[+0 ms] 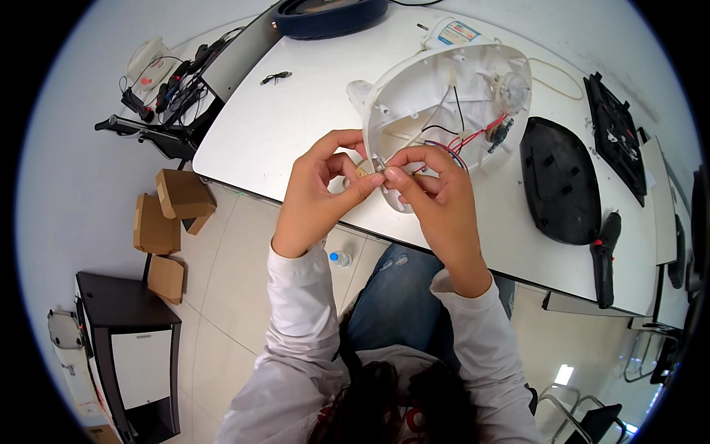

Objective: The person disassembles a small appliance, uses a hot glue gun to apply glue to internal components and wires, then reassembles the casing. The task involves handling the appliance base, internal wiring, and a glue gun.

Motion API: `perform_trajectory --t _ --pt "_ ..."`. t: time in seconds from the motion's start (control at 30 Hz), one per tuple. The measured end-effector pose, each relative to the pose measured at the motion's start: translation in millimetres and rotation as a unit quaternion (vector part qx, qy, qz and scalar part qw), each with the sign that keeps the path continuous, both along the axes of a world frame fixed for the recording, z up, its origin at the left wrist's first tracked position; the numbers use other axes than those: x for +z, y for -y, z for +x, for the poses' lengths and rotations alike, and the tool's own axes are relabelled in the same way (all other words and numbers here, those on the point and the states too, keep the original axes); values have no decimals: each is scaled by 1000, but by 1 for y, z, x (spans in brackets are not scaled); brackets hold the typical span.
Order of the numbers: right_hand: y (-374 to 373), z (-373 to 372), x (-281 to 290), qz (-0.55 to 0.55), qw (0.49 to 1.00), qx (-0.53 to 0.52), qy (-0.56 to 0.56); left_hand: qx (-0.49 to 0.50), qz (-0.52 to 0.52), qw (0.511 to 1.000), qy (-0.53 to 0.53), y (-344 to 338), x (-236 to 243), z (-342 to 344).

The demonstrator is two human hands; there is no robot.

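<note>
A white plastic housing stands on its side on the table, its hollow inside facing me. Red, black and white wires run through it, and a small circuit board hangs near its right wall. At the housing's lower left rim, my left hand and my right hand meet, thumbs and fingers pinched together. Between the fingertips sits a small metallic part, partly covered, its kind unclear. My left fingers also touch the housing's edge.
Right of the housing lie a black plastic cover, a black power screwdriver and an open black tool case. A coiled cable and a dark blue round object are farther back. Cardboard boxes stand at the left.
</note>
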State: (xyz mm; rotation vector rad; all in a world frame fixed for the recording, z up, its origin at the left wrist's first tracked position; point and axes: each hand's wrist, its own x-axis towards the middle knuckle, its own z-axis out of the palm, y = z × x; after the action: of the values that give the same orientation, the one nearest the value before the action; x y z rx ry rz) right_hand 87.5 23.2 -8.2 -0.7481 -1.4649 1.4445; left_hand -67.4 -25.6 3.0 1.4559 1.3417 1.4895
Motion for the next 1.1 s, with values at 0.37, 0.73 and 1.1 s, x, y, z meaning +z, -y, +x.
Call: perform_trajectory --t 0.37,0.73,1.1 --pt "1 -5 0 23 999 -24 -8 84 83 992 -43 -3 -16 21" --pt "6 -8 -6 -28 997 -7 -78 127 131 982 39 -11 -34 33" --pt "30 51 3 172 970 -151 86 203 137 969 -15 -14 -43 41"
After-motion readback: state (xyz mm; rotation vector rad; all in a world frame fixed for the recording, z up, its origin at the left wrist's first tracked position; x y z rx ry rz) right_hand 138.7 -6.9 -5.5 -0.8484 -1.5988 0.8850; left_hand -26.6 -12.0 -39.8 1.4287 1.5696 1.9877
